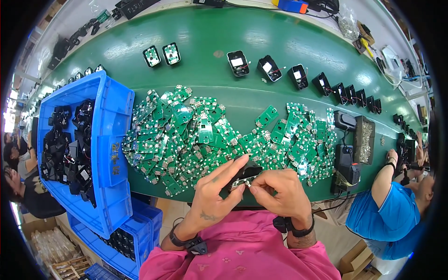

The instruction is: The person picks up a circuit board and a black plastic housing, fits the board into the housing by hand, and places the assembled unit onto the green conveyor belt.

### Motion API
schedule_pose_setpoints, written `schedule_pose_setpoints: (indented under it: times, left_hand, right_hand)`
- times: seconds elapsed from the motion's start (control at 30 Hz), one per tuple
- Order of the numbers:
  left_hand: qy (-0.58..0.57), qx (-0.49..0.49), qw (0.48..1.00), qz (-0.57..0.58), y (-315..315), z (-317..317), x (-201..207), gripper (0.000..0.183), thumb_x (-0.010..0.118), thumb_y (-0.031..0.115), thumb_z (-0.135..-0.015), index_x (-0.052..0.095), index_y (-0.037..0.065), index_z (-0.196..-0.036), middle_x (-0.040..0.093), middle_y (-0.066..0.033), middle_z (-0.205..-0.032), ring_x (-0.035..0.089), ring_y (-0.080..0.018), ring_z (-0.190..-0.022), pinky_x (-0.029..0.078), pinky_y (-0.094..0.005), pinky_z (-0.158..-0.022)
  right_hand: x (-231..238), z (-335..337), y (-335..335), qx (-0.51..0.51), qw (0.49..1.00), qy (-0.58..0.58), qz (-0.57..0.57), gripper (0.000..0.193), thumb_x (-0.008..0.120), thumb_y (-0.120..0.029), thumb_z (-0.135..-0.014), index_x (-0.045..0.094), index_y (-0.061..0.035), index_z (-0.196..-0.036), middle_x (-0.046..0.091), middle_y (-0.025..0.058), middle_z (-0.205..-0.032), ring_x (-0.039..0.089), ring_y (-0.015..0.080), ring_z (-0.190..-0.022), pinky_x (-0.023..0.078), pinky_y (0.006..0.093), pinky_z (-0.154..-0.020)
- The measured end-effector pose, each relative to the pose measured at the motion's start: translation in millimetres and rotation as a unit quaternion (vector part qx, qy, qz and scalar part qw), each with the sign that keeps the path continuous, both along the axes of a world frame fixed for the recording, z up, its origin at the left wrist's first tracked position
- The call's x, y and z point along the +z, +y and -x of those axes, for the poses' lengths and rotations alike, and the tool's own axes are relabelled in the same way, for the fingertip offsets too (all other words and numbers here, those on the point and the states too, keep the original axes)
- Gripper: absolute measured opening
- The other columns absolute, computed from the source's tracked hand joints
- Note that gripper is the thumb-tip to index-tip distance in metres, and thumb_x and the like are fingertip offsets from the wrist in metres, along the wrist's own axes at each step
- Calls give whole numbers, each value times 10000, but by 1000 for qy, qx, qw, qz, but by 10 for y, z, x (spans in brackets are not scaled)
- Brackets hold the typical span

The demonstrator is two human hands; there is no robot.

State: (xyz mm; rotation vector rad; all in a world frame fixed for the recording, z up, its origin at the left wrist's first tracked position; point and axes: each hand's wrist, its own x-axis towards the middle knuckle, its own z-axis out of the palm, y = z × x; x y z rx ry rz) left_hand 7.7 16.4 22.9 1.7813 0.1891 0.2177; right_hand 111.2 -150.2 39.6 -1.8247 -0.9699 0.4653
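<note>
My left hand (210,189) grips a black plastic housing (251,170) close to my body, at the near edge of the green table. A green circuit board (241,181) sits at the near side of that housing. On the right, my right hand (283,192) has its thumb and forefinger pinched together at the board's end; what lies between those fingertips is too small to make out. Just beyond both hands spreads a heap of loose green circuit boards (205,126).
A blue bin (109,112) full of black housings stands at left, over more stacked blue bins (144,228). Open black housings (238,63) line the table's far side. Right of the boards are a tray of small metal parts (365,140) and a co-worker in blue (387,214).
</note>
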Motion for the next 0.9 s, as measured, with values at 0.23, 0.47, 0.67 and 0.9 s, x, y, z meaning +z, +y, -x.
schedule_pose_setpoints:
  times: [0.23, 0.47, 0.67, 0.9]
  left_hand:
    - [16, -20, 999, -36, 13, 4, 58, 573, 660, -9, -801, 557, 45, -1362, 641, -192, -1204, 669, -257, -1002, 531, -318, -852]
    - [1, -25, 995, -96, 8, -4, 123, 574, 660, -28, -790, 559, 23, -1352, 634, -210, -1226, 675, -298, -1040, 533, -331, -867]
    - [23, 42, 992, -121, -137, 16, 69, 585, 651, -40, -798, 546, 37, -1368, 632, -237, -1182, 671, -361, -999, 541, -367, -825]
    - [36, 46, 987, -150, -63, -25, -41, 534, 640, -9, -828, 555, 27, -1354, 640, -228, -1124, 688, -323, -851, 555, -361, -683]
  right_hand:
    - [-15, -13, 0, 6, 1000, -4, 1, 77, 710, -44, -776, 636, -28, -763, 624, 61, -636, 602, 178, -515, 447, 281, -469]
    - [-8, -17, 12, 18, 999, -17, 24, 78, 702, -37, -785, 628, -19, -768, 619, 90, -631, 610, 232, -523, 455, 328, -476]
    - [-5, 125, 98, -36, 996, -55, 63, 51, 661, -43, -831, 626, -9, -817, 629, 129, -681, 630, 287, -563, 485, 369, -507]
    - [-137, 193, 146, -55, 995, -60, 51, 57, 601, -52, -872, 568, -11, -851, 607, 149, -730, 646, 346, -651, 521, 442, -551]
